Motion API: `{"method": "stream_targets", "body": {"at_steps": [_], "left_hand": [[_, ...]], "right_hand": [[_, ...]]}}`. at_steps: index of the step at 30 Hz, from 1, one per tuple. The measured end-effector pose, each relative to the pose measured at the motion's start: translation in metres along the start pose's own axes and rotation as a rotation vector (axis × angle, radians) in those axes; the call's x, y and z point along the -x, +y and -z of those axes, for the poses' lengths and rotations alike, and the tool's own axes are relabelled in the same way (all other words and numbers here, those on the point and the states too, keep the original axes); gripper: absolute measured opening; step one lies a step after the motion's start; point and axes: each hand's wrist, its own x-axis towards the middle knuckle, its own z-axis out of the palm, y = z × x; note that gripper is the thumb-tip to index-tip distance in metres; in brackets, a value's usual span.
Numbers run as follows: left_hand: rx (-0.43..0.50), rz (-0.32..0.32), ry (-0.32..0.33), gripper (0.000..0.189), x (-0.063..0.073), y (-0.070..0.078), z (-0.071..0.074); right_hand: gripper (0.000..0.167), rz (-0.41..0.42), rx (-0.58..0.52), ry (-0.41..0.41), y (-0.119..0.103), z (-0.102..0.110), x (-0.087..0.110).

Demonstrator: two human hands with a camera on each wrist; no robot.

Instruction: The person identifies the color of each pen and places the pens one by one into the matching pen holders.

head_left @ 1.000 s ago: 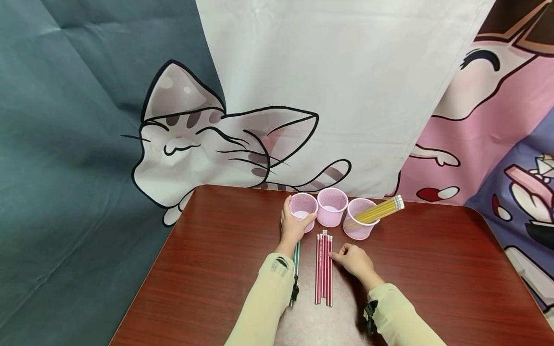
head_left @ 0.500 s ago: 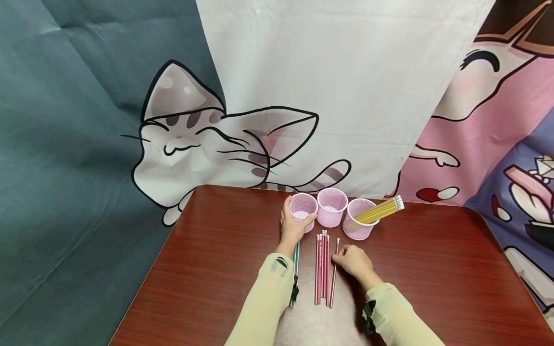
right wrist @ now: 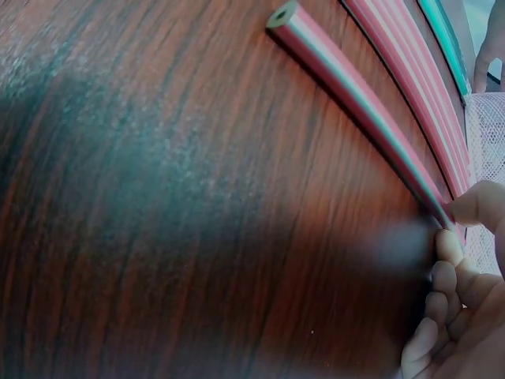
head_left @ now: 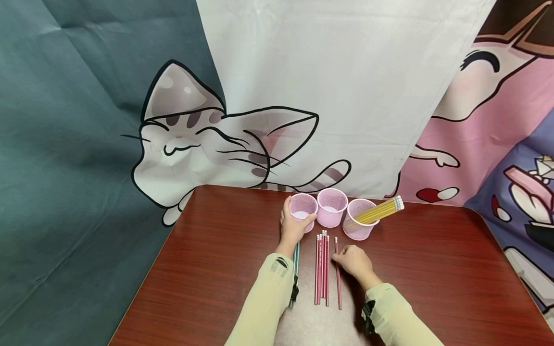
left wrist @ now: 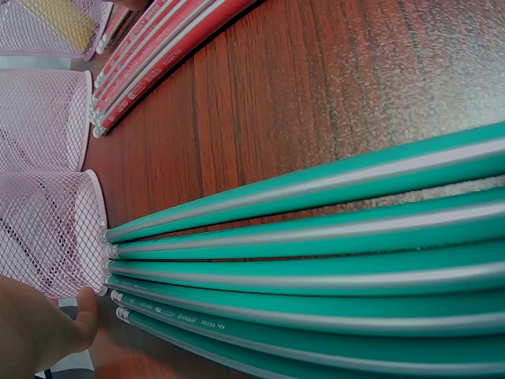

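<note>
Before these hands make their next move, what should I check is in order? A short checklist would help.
1. Right hand pinching a single red pencil: ok.
2. That pencil separated from the red bunch: ok, a gap shows in the head view.
3. That pencil fully lifted off the table: cannot tell.
4. Left hand gripping the left cup: ok.
5. Middle cup standing upright: ok.
6. Yellow pencils standing straight in the right cup: not ok, they lean far over its rim.
</note>
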Motion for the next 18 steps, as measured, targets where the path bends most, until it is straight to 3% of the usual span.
{"method": "stream_targets", "body": {"at_steps": [10, 18], "left_hand": [[0.002, 0.005, -0.005, 0.093, 0.0010, 0.0009, 0.0007], [-0.002, -0.002, 0.000, 0.093, -0.0001, -0.0004, -0.0007]], "right_hand": [[0.024, 0.000, -0.206, 0.057, 0.0042, 0.0018, 0.0019], [0.018, -0.085, -0.349, 0.075, 0.0040, 0.0022, -0.0016]]}}
